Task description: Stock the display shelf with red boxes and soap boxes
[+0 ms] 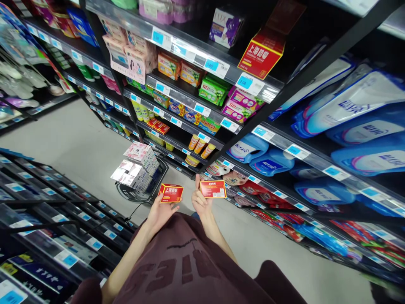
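Observation:
My left hand (160, 211) is closed around a small red and yellow soap box (171, 192), held low in front of me. My right hand (200, 202) grips a second red and yellow soap box (213, 188), its printed face turned up toward me. The two boxes are level with each other and a little apart, above the aisle floor. A larger box of the same red design (261, 54) leans on the upper shelf at the right.
Shelving (196, 55) with soaps, bottles and blue detergent jugs (249, 148) runs along the right. A black basket (139, 192) piled with white and pink packs (139, 164) stands on the floor ahead. Dark racks with price tags (57, 211) line the left.

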Demonstrator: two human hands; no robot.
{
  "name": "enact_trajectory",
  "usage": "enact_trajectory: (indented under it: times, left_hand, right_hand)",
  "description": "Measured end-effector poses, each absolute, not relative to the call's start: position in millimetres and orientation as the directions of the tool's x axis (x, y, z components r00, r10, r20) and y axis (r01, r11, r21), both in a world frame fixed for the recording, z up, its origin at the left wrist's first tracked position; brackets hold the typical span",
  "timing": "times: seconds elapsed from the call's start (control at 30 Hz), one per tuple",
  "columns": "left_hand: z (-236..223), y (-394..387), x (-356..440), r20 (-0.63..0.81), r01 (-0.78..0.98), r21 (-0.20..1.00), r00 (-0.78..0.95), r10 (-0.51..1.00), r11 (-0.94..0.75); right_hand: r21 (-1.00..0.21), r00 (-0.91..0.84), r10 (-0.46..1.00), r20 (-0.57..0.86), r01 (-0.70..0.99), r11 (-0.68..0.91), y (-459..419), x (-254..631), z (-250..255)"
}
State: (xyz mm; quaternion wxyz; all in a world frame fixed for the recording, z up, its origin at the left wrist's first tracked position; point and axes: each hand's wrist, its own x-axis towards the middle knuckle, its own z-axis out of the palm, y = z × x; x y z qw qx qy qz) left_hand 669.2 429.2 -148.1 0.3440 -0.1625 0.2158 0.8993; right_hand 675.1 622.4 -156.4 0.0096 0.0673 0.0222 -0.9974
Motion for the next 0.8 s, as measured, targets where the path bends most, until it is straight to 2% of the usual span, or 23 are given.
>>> enact_trajectory:
  times: [0.1,0.2,0.57,0.8]
  left_hand:
    - [-148.5,429.7,668.4,-0.438,-0.691,0.279,-0.709,0.552,-0.667]
    - [-148.6,429.9,667.5,-0.438,-0.69,0.279,-0.71,0.551,-0.668]
    - [-147.9,427.7,665.6,-0.444,-0.687,0.282,-0.712,0.544,-0.67]
    - [-149.5,426.0,665.6,-0.452,-0.685,0.285,-0.713,0.536,-0.671]
  right_hand:
    - [-0.113,-0.981,0.012,-0.193,0.01,-0.994,622.5,673.7,-156.3]
    - [-0.147,-0.982,0.01,-0.187,0.018,-0.989,622.8,672.2,-156.6]
    - [-0.014,-0.977,-0.006,-0.211,0.01,-1.0,620.8,670.6,-152.6]
    - [-0.066,-0.977,0.001,-0.214,0.013,-0.998,620.5,672.8,-152.4]
